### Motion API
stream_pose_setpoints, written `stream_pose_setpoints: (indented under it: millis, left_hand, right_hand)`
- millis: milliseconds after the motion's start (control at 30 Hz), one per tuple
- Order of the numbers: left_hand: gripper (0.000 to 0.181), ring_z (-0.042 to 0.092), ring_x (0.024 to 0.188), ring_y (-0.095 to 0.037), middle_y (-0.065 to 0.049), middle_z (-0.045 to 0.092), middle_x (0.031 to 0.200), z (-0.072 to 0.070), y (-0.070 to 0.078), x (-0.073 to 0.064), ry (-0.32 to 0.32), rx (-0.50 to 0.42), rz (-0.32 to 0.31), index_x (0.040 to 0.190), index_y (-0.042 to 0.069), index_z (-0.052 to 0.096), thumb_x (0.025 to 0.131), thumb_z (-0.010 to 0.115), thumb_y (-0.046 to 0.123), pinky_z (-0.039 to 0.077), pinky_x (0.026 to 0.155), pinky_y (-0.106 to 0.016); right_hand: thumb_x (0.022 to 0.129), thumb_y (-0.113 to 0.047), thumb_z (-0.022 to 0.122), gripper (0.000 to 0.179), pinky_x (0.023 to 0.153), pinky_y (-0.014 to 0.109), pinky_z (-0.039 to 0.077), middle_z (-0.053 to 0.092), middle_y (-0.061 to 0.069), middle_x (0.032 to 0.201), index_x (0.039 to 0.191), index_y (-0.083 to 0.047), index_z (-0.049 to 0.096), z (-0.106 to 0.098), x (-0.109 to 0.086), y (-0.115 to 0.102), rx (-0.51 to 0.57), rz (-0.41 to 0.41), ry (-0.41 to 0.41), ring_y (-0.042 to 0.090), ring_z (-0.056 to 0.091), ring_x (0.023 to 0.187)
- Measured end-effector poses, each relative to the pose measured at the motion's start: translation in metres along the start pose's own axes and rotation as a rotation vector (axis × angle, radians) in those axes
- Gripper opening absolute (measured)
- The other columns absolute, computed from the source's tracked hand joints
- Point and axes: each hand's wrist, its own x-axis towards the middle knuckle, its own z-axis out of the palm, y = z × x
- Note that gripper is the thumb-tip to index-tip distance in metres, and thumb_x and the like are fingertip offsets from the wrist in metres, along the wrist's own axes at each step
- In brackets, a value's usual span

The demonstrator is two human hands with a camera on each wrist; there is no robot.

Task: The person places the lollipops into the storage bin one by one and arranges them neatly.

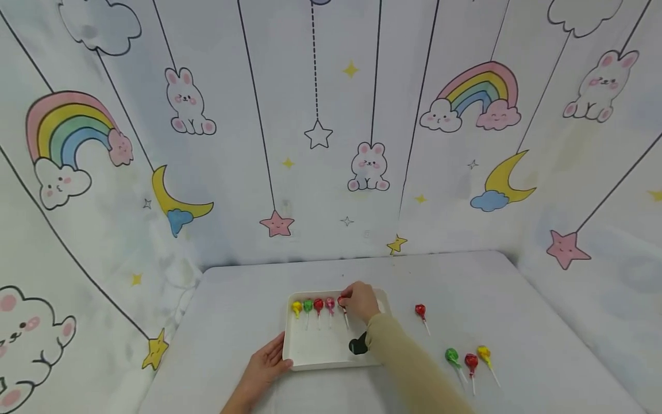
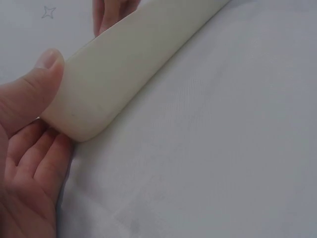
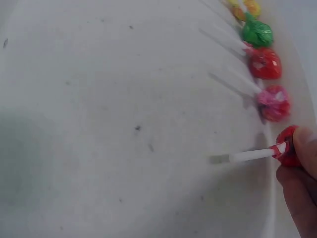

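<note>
A white tray [image 1: 320, 364] lies on the table, a row of lollipops along its far side. The row holds a yellow lollipop [image 1: 296, 308], a green one [image 3: 257, 33], a red one [image 3: 266, 63] and a pink one [image 3: 274, 103]. At the row's right end, my right hand [image 1: 362, 302] pinches a red lollipop [image 3: 286, 148] by its wrapped head, its white stick pointing toward the tray's near side. My left hand [image 1: 266, 363] grips the tray's near left corner, thumb [image 2: 47, 74] against the wall and fingers low beside the corner.
To the right of the tray, a red lollipop [image 1: 420, 311] lies alone. Nearer me are a green [image 1: 452, 356], a red [image 1: 471, 361] and a yellow lollipop [image 1: 484, 353]. A black object [image 1: 358, 345] shows at my right wrist. A wall printed with cartoons [image 1: 331, 190] stands behind the table.
</note>
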Motion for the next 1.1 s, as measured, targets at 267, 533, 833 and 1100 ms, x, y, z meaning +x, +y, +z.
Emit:
stream_pose_setpoints:
  millis: [267,533,833,1100]
  left_hand:
    - [0.086,0.028,0.151,-0.044,-0.031,0.03,0.161,0.0,-0.001,0.0,-0.024,-0.014,0.013,0.156,-0.012,0.028,0.092,0.078,0.017,0.049,0.108,-0.02]
    - [0.085,0.028,0.151,-0.045,-0.031,0.029,0.161,-0.001,-0.001,0.001,-0.026,-0.003,0.02,0.155,-0.012,0.028,0.092,0.077,0.017,0.049,0.11,-0.021]
    - [0.086,0.029,0.15,-0.045,-0.032,0.031,0.161,0.001,-0.002,0.001,-0.019,0.03,0.022,0.156,-0.012,0.029,0.093,0.078,0.021,0.048,0.109,-0.02]
    - [0.087,0.029,0.15,-0.045,-0.032,0.029,0.161,0.0,-0.004,0.001,-0.013,0.042,0.007,0.156,-0.012,0.028,0.092,0.078,0.022,0.049,0.109,-0.021]
  right_hand:
    - [0.087,-0.012,0.081,0.005,0.072,0.037,0.062,0.075,0.003,0.082,0.09,-0.007,0.081,0.025,0.001,0.004,-0.077,-0.007,0.068,0.016,0.063,0.073]
    - [0.087,-0.01,0.081,0.004,0.07,0.034,0.061,0.072,0.002,0.08,0.088,-0.007,0.077,0.026,0.0,-0.001,-0.083,0.006,0.086,0.015,0.06,0.07]
    - [0.087,-0.012,0.081,0.007,0.069,0.034,0.06,0.073,0.003,0.081,0.089,-0.007,0.077,0.024,0.0,0.005,-0.08,-0.013,0.099,0.014,0.061,0.071]
    - [0.089,-0.01,0.08,0.013,0.083,0.041,0.064,0.075,0.008,0.093,0.099,-0.004,0.078,0.005,-0.01,0.0,-0.056,-0.015,0.08,0.02,0.065,0.081]
